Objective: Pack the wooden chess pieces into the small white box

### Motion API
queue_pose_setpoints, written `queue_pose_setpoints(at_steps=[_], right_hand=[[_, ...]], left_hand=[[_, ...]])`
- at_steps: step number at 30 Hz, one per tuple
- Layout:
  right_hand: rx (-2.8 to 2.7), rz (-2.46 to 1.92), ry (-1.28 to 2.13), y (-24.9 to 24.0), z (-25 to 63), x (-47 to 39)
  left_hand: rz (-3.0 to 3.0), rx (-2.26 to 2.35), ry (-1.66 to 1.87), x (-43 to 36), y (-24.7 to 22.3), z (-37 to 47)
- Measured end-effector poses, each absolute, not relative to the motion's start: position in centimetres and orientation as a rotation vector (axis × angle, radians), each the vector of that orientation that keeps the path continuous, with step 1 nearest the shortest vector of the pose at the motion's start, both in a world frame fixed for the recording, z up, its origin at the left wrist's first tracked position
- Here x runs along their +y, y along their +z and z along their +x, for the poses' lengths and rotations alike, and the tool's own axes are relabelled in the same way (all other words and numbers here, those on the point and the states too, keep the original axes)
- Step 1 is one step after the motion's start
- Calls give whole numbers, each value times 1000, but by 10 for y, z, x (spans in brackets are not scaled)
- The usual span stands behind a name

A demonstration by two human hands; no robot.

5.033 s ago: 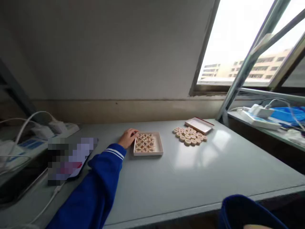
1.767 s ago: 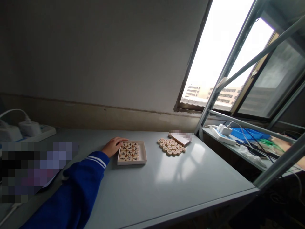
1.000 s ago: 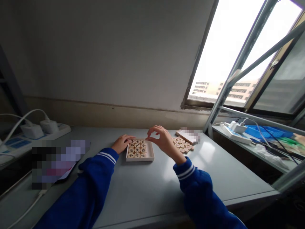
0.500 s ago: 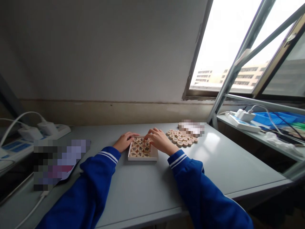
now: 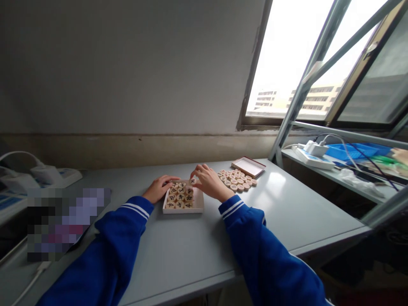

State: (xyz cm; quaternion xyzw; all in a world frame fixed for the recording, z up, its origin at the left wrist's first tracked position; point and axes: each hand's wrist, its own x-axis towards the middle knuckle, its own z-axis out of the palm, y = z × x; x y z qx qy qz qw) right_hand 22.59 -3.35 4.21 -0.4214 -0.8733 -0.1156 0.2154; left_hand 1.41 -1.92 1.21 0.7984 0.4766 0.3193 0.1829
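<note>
A shallow white box [image 5: 198, 210] stands on the desk with rows of round wooden pieces [image 5: 180, 197] lying in its left and middle part, dark characters up. Its right side shows bare bottom. My right hand [image 5: 208, 182] pinches one round piece [image 5: 193, 181] between thumb and fingers, tilted above the box's back right part. At the back left corner of the box rests my left hand [image 5: 158, 188], its fingers apart along the rim. Several more round pieces [image 5: 237, 180] lie grouped on the desk to the right of my right hand.
An open box lid [image 5: 248, 166] lies behind the loose pieces. To the left are a blurred-out phone-like device [image 5: 68, 221] with a cable and a power strip [image 5: 68, 176]. On the right, a shelf holds another power strip [image 5: 314, 159] and a blue tray [image 5: 350, 151].
My right hand has lifted slightly from the box, and a piece now shows raised in its fingers. The whole view has shifted a little to the right.
</note>
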Motion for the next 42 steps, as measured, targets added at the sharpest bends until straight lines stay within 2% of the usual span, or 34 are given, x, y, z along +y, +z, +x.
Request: queue_pose_setpoints(at_steps=[12, 23, 28, 35, 42], right_hand=[[-2295, -1677, -424, 48, 277, -30], [-2604, -1207, 75, 39, 230, -39], [-2554, -1197, -24, 38, 226, -39], [-2360, -1440, -108, 62, 268, -41], [-2325, -1733, -304, 45, 294, -30]], left_hand=[[2233, 1363, 924, -19, 10, 14], [2252, 1351, 942, -19, 10, 14], [2254, 1356, 937, -20, 11, 14], [2237, 1364, 920, -20, 12, 15], [2239, 1358, 918, -20, 12, 14]])
